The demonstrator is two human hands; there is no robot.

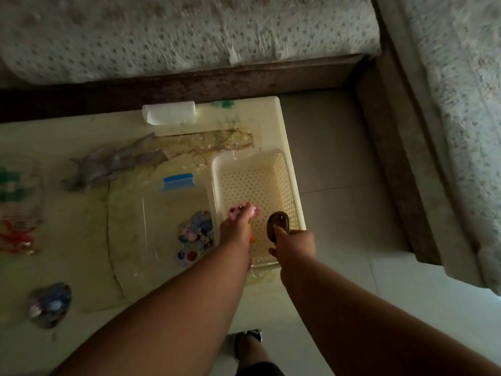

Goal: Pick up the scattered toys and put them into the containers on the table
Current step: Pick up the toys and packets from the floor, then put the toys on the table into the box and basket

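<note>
The left hand [234, 226] pinches a pink toy [244, 210]; the right hand [294, 246] is closed on a brown toy [278, 223]. Both toys hang right over the near end of the basket [217, 185], so the drop is straight down, I judge. The basket's long axis runs away from the hands. Left of the left hand stands a clear bin [135, 213] holding a colourful toy [196, 234]
</note>
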